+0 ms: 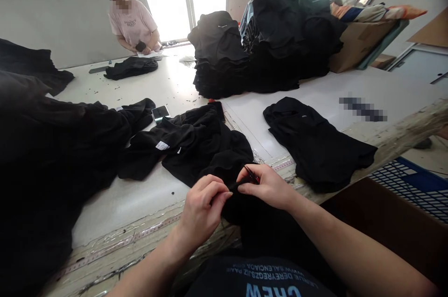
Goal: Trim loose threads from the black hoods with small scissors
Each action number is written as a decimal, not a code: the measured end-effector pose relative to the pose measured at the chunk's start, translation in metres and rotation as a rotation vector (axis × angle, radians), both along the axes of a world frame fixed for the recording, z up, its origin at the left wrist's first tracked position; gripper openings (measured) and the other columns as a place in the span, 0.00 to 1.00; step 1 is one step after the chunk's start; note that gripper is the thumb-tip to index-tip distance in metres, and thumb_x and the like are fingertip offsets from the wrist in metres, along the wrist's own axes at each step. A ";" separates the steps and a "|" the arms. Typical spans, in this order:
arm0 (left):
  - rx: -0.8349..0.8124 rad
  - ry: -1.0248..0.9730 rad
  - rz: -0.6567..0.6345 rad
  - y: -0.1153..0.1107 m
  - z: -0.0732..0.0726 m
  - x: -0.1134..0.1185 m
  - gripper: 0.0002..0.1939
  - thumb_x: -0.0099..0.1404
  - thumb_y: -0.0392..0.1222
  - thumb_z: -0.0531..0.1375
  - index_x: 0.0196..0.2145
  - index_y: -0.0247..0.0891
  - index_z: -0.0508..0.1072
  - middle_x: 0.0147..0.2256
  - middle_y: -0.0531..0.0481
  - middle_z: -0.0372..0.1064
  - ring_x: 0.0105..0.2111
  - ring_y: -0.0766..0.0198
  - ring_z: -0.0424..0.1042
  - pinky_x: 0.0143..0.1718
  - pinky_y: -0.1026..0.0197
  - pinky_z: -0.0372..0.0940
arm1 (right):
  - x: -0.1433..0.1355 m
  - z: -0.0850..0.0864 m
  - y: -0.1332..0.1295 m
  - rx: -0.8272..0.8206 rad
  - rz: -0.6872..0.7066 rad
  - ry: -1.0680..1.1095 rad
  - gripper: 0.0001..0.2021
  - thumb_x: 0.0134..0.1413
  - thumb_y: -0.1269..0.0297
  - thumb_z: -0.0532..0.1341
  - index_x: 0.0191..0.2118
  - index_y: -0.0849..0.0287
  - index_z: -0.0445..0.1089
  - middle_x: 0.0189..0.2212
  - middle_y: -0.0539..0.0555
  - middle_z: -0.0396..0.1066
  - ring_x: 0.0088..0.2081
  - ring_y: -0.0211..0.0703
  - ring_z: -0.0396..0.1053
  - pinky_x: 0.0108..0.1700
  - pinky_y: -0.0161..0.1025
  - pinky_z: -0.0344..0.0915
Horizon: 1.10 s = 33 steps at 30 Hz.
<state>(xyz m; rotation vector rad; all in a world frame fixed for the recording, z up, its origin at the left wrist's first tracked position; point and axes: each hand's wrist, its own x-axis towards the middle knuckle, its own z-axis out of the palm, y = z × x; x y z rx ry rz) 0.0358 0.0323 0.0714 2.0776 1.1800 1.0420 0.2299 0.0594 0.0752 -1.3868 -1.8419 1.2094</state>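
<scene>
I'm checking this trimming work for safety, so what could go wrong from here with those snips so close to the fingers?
1. The right hand holds small snips right beside the left hand pinching the black garment; a slip might nick a fingertip or cut the fabric.
2. Black thread on black cloth is hard to see, so a wrong cut seems likely.
3. The phone lies by the spread clothing and could get dragged.

White table [168,82], edge worn and taped with a measuring strip. Directly beyond the pinching fingers, a spread black garment [196,143]; just past it, a phone [161,112]. Right of the grip, a flat folded black shirt [315,143]. Left, a big dark heap [52,157]. Far beyond, tall stacks of black clothes [245,54] and a cardboard box [357,42].
</scene>
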 end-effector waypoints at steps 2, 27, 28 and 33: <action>-0.147 -0.107 -0.001 -0.001 0.000 0.001 0.07 0.65 0.35 0.56 0.28 0.38 0.70 0.32 0.50 0.69 0.30 0.66 0.68 0.31 0.62 0.63 | 0.001 -0.003 0.001 0.033 -0.009 -0.017 0.04 0.49 0.68 0.63 0.33 0.60 0.72 0.26 0.49 0.71 0.28 0.38 0.67 0.31 0.35 0.63; -0.746 -0.327 -0.646 -0.008 0.034 -0.075 0.35 0.64 0.67 0.43 0.31 0.36 0.79 0.15 0.47 0.67 0.18 0.62 0.65 0.26 0.59 0.61 | 0.035 0.010 0.016 0.437 -0.344 -0.113 0.05 0.53 0.64 0.63 0.36 0.57 0.71 0.32 0.52 0.72 0.33 0.42 0.69 0.33 0.37 0.65; -0.765 -0.266 -0.626 -0.011 0.035 -0.078 0.34 0.63 0.67 0.45 0.35 0.35 0.79 0.17 0.45 0.70 0.20 0.60 0.67 0.28 0.59 0.61 | 0.038 0.006 0.023 0.410 -0.400 -0.099 0.07 0.51 0.62 0.64 0.37 0.58 0.71 0.32 0.53 0.72 0.32 0.42 0.69 0.32 0.37 0.65; -0.867 0.015 -0.361 -0.027 0.004 -0.033 0.18 0.65 0.52 0.53 0.36 0.38 0.78 0.25 0.49 0.74 0.26 0.60 0.70 0.28 0.63 0.60 | 0.022 -0.022 0.054 0.345 -0.302 -0.169 0.16 0.46 0.64 0.65 0.44 0.59 0.69 0.39 0.55 0.71 0.28 0.38 0.67 0.32 0.37 0.65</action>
